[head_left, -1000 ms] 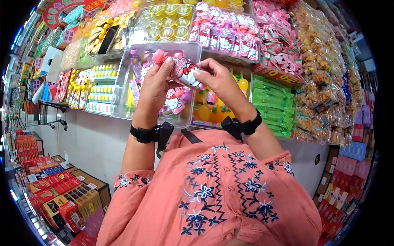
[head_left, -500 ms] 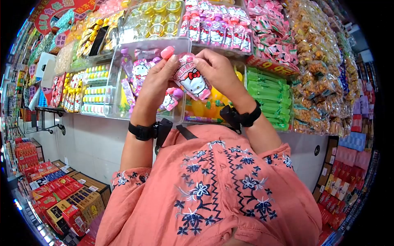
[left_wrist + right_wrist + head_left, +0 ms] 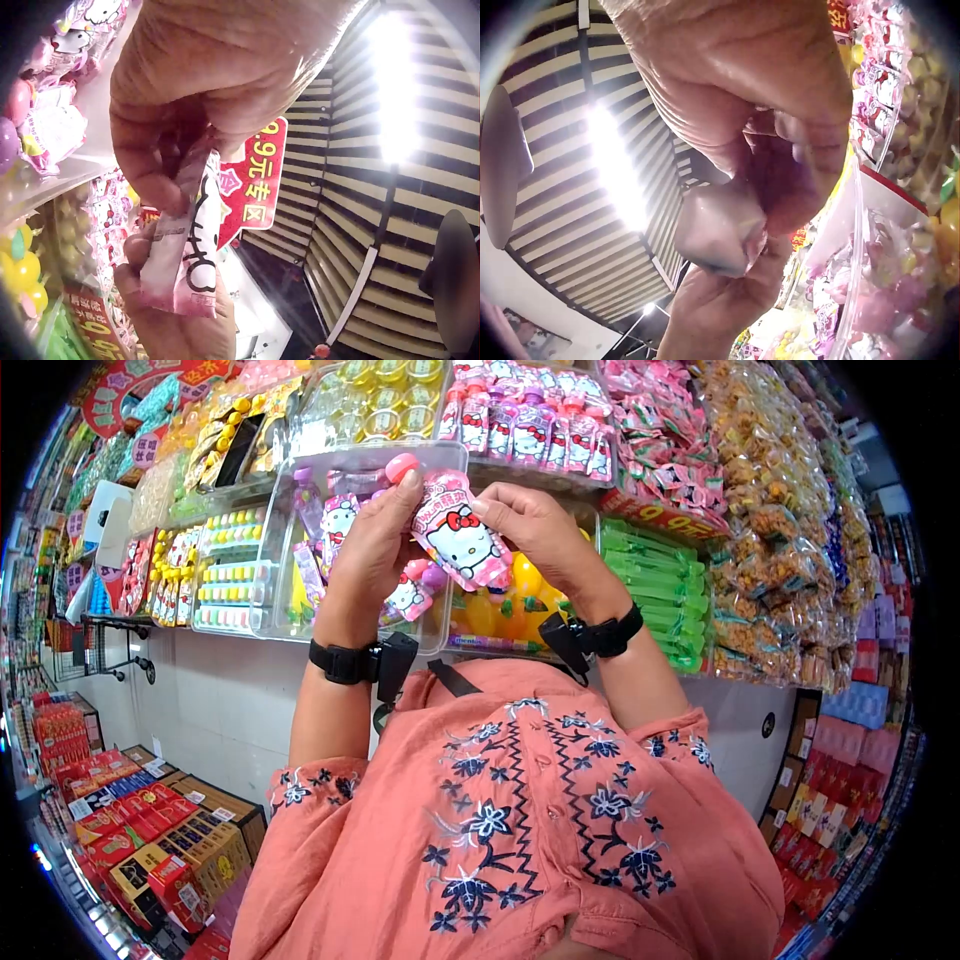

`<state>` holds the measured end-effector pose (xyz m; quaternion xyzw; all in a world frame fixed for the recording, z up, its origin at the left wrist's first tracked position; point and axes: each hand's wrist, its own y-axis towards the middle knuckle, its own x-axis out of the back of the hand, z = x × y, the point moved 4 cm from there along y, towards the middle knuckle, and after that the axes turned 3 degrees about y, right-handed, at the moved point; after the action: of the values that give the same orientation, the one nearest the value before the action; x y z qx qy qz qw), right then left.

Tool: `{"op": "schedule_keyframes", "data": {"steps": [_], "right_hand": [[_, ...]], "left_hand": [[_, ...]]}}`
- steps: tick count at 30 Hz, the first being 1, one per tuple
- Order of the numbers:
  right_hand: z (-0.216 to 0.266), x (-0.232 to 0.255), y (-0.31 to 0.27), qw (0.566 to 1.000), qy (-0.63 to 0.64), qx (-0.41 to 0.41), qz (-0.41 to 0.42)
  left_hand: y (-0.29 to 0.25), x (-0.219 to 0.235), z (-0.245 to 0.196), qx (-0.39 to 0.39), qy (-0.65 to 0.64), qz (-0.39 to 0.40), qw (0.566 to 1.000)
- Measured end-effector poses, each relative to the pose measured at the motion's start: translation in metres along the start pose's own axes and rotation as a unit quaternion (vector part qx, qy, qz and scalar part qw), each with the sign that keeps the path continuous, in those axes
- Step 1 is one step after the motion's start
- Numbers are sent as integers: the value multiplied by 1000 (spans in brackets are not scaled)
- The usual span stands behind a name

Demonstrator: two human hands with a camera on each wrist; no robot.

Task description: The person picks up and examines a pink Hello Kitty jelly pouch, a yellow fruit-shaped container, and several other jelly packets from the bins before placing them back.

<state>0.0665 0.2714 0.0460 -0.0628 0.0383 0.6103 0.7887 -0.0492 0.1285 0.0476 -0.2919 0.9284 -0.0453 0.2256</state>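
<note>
The white-fronted counter [image 3: 215,675] spans my head view, stacked with packaged goods, and below it the person's coral shirt [image 3: 520,810] fills the foreground. On the counter I make out a clear bin [image 3: 290,628] of small pouches at the left and green packets [image 3: 655,600] at the right. Between those, raised in front of the bin's right part, I have both hands close together: the left hand [image 3: 375,540] has its thumb and curled fingers gripping the left side of a cat-printed pouch [image 3: 462,535], and the right hand [image 3: 530,525] is closed to a pinch of thumb and forefinger at its upper right edge. How the fingertips sit behind the pouch I can't tell from here. What matters to me is the lie of that pouch: squarely between the hands, long axis steep, top end leaning left, bottom end hanging free down and to the right. Neither hand is nearer, since both touch it. Smallest, a pink cap [image 3: 402,467] pokes up by the left thumb; whether it joins this pouch I can't make out.
</note>
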Motion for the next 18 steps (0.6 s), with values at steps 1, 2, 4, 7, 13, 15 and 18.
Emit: {"op": "schedule_keyframes", "data": {"steps": [1, 2, 4, 7, 13, 15, 18], "right_hand": [[-1, -1, 0, 1000, -7, 13, -5], [-2, -1, 0, 1000, -13, 19, -10], [-3, -2, -1, 999, -25, 31, -19], [-3, 0, -3, 998, -42, 39, -20], [2, 3, -13, 999, -15, 28, -25], [0, 7, -12, 997, 10, 41, -66], [-6, 16, -9, 990, 29, 62, -127]], "left_hand": [[0, 0, 0, 3, -13, 24, 1000], [1, 0, 3, 3, -33, 5, 999], [0, -13, 1, 3, -73, -34, 997], [2, -7, 5, 11, -45, -32, 998], [8, -6, 5, -31, -84, -40, 995], [7, -9, 5, -27, -66, -39, 997], [-7, -26, 5, -35, 5, -43, 998]]}}
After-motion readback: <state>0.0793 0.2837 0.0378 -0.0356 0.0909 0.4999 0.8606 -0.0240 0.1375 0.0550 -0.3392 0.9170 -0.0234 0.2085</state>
